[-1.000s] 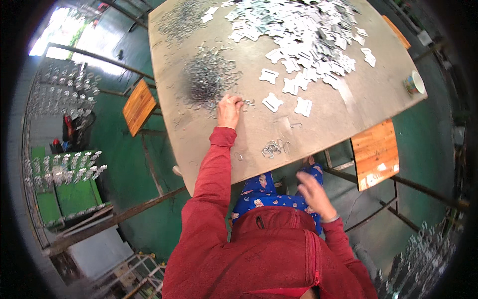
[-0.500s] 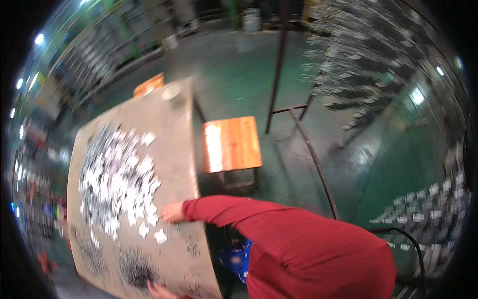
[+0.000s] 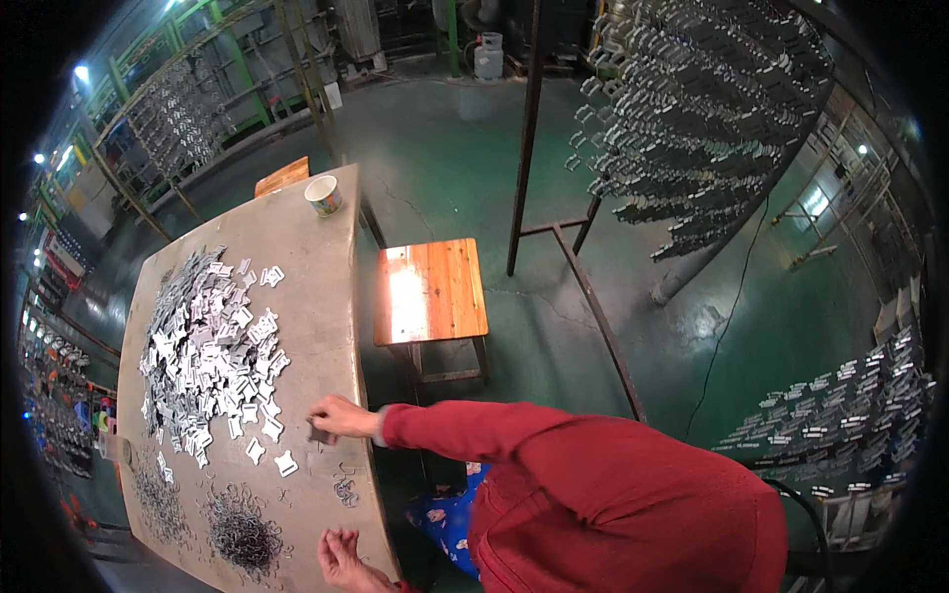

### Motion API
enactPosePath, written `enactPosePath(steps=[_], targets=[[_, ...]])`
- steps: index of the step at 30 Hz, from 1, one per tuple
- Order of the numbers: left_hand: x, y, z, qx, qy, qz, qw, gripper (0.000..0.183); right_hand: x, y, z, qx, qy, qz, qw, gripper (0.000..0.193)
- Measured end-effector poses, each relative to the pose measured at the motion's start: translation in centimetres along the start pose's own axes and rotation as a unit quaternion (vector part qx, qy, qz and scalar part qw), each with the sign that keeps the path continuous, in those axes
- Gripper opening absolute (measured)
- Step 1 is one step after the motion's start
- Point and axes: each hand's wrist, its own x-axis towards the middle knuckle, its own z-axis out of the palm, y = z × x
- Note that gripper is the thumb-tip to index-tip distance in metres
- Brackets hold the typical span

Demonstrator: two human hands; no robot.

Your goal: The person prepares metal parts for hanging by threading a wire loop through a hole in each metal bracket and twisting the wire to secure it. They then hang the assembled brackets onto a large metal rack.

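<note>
My right hand (image 3: 341,419), in a red sleeve, is closed on a small dark flat metal piece (image 3: 318,433) just above the near edge of the table (image 3: 306,326). Beside it spreads a large heap of pale, notched flat metal pieces (image 3: 222,356). Lower down, my left hand (image 3: 341,555) has its fingertips pinched together; what they hold, if anything, is too small to make out. A dark pile of small wire hooks (image 3: 242,539) lies to the left of that hand. Between my hands is a small cluster of loose hooks (image 3: 345,489).
A paper cup (image 3: 323,196) stands at the table's far corner. A wooden stool (image 3: 431,293) is beside the table, near a dark metal frame (image 3: 598,306). Racks hung with many metal pieces (image 3: 712,119) rise at the right. A gas cylinder (image 3: 488,57) stands at the back.
My right hand has come away from the heap's edge, a dark metal piece now showing in it. My left hand has drawn back from the hook pile. The view has shifted slightly and sharpened.
</note>
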Motion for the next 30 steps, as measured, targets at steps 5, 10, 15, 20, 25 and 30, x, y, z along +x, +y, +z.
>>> enactPosePath(steps=[5, 10, 15, 20, 25, 30], targets=[[-2.1, 5.5, 8.0, 0.03, -0.152, 0.034, 0.987, 0.018, -8.5, -4.6, -3.6, -0.002, -0.105, 0.067, 0.992, 0.02], [-0.1, 3.5, 12.2, 0.0, -0.217, 0.231, 0.949, 0.01, -11.8, -9.6, -6.7, 0.001, -0.059, 0.044, 0.997, 0.017], [-0.1, 1.7, 10.9, -0.092, -0.222, 0.124, 0.963, 0.012, -12.4, -8.8, -4.9, 0.061, -0.07, 0.042, 0.995, 0.015], [-0.6, 2.4, 10.1, -0.149, -0.209, 0.059, 0.965, 0.015, -12.8, -9.4, -4.0, 0.039, -0.08, 0.029, 0.996, 0.016], [-0.5, 2.1, 10.1, -0.17, -0.156, 0.032, 0.973, 0.017, -12.2, -9.6, -3.3, -0.201, -0.065, -0.092, 0.973, 0.015], [-1.2, 1.6, 10.3, -0.157, -0.121, 0.068, 0.978, 0.013, -11.2, -9.4, -3.4, -0.176, -0.102, -0.111, 0.973, 0.039]])
